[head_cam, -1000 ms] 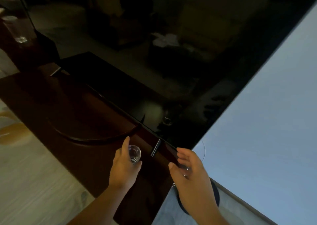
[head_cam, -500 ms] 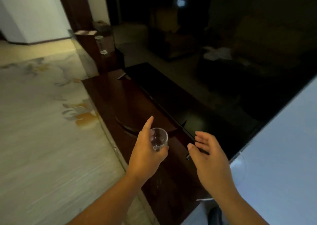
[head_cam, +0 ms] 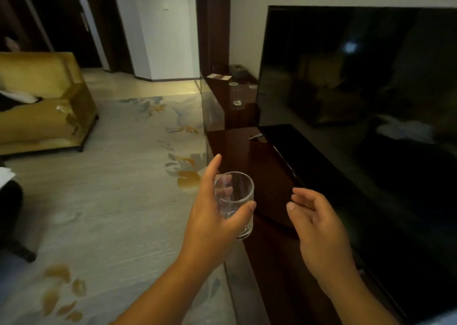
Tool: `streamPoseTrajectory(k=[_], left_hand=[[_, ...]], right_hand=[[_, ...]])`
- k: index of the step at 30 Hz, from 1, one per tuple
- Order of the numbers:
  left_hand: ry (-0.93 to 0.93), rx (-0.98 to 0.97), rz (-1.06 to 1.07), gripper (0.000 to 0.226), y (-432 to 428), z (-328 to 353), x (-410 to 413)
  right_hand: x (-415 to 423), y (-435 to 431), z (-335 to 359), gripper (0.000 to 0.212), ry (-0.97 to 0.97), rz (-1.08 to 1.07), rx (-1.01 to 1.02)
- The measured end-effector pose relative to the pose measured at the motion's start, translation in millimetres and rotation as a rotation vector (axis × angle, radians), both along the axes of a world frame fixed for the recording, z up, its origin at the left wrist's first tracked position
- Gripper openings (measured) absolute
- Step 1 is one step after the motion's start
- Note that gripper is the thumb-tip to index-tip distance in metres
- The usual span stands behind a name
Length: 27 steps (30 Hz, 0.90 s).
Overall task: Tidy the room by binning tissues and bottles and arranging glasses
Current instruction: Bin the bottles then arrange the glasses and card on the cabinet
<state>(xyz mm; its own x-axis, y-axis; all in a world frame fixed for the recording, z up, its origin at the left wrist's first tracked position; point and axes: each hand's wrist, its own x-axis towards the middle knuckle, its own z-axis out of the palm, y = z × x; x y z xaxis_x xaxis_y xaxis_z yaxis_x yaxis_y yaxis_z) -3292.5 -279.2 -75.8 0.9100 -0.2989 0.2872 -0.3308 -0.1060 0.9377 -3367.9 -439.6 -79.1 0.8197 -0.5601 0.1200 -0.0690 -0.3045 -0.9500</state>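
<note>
Low in the centre of the frame, the left hand [head_cam: 212, 215] grips a clear glass [head_cam: 243, 193], thumb across its near side, fingers wrapped behind, index finger pointing straight up. The glass is held in the air over the front edge of a dark glossy cabinet [head_cam: 247, 149]. Just right of it the right hand [head_cam: 319, 228] hovers holding nothing, fingers loosely curled. A pale patterned carpet [head_cam: 111, 188] lies at left and a black television [head_cam: 358, 89] fills the right side. Farther up the cabinet top stands another glass [head_cam: 237, 96], and beyond it what may be a tissue box [head_cam: 238, 70], too dim to be sure. A yellow sofa [head_cam: 49, 97] sits at the left edge.
</note>
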Motion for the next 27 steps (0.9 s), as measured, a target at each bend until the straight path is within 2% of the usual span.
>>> streamPoseTrajectory(k=[7, 15, 23, 27], left_hand=[[0.005, -0.04, 0.07, 0.098, 84.7, 8.7, 90.6], [-0.005, 0.049, 0.098, 0.092, 168.1, 27.7, 214.4], [0.097, -0.008, 0.118, 0.096, 167.2, 6.6, 347.0], [0.119, 0.011, 0.133, 0.089, 139.4, 2.9, 422.8]], right_hand=[[107.1, 82.5, 8.9, 0.029, -0.038, 0.078, -0.076], [237.4, 161.0, 21.7, 0.038, 0.092, 0.161, -0.384], [363.9, 160.1, 7.4, 0.036, 0.132, 0.149, -0.388], [444.6, 133.9, 0.7, 0.036, 0.107, 0.139, -0.371]])
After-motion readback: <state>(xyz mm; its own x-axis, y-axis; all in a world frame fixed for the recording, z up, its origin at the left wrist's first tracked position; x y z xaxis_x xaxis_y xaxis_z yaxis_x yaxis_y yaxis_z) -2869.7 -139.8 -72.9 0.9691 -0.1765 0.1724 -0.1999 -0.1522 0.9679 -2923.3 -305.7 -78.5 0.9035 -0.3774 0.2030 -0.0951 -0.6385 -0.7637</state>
